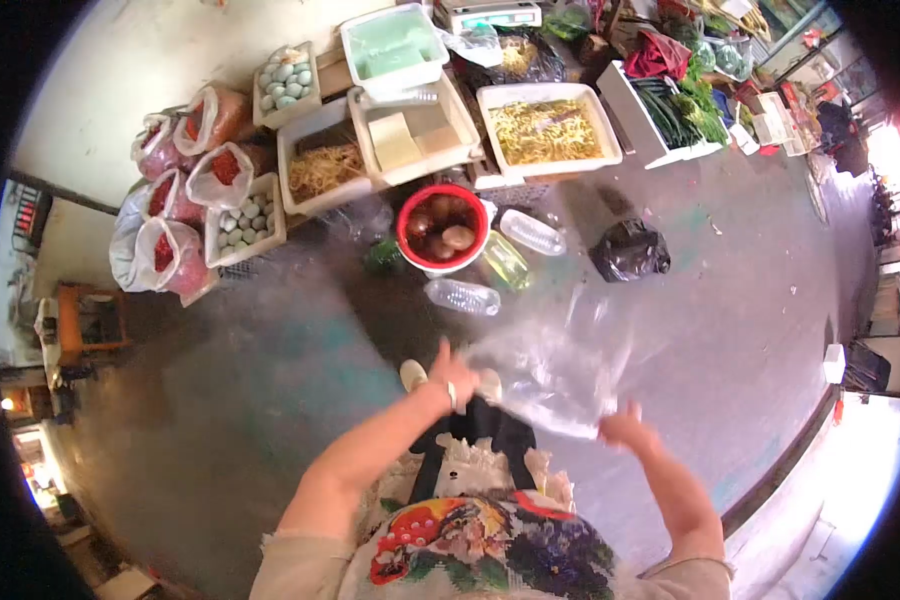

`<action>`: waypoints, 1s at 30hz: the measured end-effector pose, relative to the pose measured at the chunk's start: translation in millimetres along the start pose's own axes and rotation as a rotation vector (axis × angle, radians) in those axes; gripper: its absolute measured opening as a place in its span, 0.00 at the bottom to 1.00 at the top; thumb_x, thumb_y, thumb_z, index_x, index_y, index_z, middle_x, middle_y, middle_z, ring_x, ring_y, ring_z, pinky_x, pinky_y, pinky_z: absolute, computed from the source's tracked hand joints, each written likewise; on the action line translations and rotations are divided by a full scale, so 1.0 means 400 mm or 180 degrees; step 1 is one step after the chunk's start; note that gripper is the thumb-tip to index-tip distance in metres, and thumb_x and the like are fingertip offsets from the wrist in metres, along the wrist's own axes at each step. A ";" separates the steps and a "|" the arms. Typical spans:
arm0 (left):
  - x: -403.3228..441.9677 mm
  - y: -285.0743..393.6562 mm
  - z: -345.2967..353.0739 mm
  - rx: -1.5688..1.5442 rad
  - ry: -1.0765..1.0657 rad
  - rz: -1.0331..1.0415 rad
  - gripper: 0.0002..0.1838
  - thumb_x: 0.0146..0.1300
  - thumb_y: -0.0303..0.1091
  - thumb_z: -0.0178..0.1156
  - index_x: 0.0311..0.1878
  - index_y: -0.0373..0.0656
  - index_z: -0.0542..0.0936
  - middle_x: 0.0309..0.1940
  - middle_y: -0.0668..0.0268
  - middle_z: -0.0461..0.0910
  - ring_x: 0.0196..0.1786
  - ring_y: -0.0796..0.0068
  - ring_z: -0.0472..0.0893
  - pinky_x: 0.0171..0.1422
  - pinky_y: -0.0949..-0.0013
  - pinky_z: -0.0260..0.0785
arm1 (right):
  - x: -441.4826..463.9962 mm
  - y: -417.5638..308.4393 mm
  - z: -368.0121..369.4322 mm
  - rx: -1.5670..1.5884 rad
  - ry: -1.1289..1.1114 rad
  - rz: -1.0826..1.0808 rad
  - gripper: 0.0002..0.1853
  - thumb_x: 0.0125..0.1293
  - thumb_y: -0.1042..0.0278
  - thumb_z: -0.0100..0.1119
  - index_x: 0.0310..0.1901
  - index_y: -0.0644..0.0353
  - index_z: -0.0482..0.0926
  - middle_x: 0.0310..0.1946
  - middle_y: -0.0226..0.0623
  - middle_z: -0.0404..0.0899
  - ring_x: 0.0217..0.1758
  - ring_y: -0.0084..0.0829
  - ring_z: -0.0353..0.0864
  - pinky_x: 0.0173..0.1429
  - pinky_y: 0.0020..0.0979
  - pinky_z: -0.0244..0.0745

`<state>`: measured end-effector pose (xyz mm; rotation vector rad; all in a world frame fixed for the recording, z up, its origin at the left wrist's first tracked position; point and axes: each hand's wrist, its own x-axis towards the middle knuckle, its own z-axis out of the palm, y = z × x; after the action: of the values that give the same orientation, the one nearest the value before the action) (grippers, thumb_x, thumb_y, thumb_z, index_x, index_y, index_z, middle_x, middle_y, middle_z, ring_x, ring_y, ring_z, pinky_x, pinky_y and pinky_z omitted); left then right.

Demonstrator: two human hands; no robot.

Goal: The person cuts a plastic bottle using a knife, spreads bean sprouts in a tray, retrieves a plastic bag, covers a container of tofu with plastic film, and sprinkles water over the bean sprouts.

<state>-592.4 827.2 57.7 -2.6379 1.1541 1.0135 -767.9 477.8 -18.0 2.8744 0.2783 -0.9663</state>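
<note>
A large clear plastic bag [567, 372] stretches between my two hands, blurred by motion, in front of my body and above the floor. My left hand [451, 376] is closed on its left edge. At the lower right corner, my right hand [622, 428] grips the bag too, its fingers smeared. Beyond the bag stands a red-lined bucket [402, 226] with brown round things in dark liquid. Around it lie an empty clear bottle [463, 297], a second clear bottle [533, 232] and a bottle of yellowish liquid [508, 262].
White tubs hold noodle-like strips [545, 130] and pale blocks [394, 139]. Baskets of eggs [245, 222] and open sacks of red goods [226, 168] stand at the left. A black plastic bag [632, 251] lies on the grey floor [730, 330]. Green vegetables [705, 110] fill a white box.
</note>
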 end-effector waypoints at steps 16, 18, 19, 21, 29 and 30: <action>-0.016 -0.432 0.155 -0.2290 0.1415 0.0407 0.10 0.57 0.32 0.62 0.44 0.47 0.82 0.45 0.65 0.82 0.51 0.65 0.80 0.60 0.51 0.63 | 0.155 -0.080 -0.481 0.3447 0.0413 0.0758 0.22 0.54 0.57 0.70 0.50 0.56 0.82 0.46 0.34 0.83 0.54 0.32 0.77 0.61 0.35 0.64; -0.027 -0.466 0.120 -0.3515 0.1015 0.0446 0.09 0.60 0.30 0.60 0.44 0.42 0.80 0.35 0.62 0.83 0.36 0.71 0.82 0.47 0.64 0.72 | 0.191 -0.086 -0.515 0.4030 0.0416 0.0857 0.19 0.55 0.59 0.69 0.45 0.61 0.81 0.37 0.30 0.81 0.45 0.26 0.77 0.51 0.28 0.69; -0.037 -0.466 0.112 -0.3561 0.1419 0.0438 0.08 0.62 0.29 0.58 0.44 0.40 0.79 0.29 0.63 0.81 0.31 0.75 0.79 0.36 0.74 0.72 | 0.204 -0.093 -0.529 0.4019 0.0428 0.0837 0.19 0.55 0.59 0.69 0.45 0.61 0.81 0.37 0.30 0.81 0.45 0.26 0.77 0.51 0.28 0.69; -0.049 -0.473 0.094 -0.3583 0.1502 0.0397 0.09 0.61 0.30 0.58 0.43 0.39 0.78 0.30 0.60 0.81 0.32 0.71 0.80 0.38 0.70 0.72 | 0.235 -0.107 -0.560 0.4554 0.0715 0.0735 0.13 0.59 0.64 0.65 0.42 0.62 0.77 0.32 0.28 0.77 0.40 0.22 0.73 0.45 0.26 0.69; -0.055 -0.487 0.063 -0.3285 0.1044 0.0182 0.25 0.48 0.51 0.73 0.39 0.41 0.80 0.31 0.63 0.80 0.33 0.69 0.78 0.41 0.68 0.70 | 0.348 -0.096 -0.715 0.3715 0.1299 0.0320 0.11 0.64 0.70 0.60 0.47 0.59 0.76 0.30 0.24 0.73 0.32 0.17 0.70 0.38 0.22 0.67; -0.046 -0.500 0.049 -0.3099 0.0927 0.0087 0.25 0.45 0.51 0.75 0.37 0.41 0.80 0.30 0.66 0.80 0.32 0.72 0.77 0.40 0.68 0.69 | 0.381 -0.060 -0.711 0.3736 0.1133 0.0038 0.12 0.65 0.72 0.58 0.49 0.59 0.77 0.29 0.22 0.73 0.30 0.15 0.70 0.36 0.20 0.66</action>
<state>-475.7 987.3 19.0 -3.6074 0.8523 1.5290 -486.0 565.2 114.5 4.0829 -0.4659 -0.7281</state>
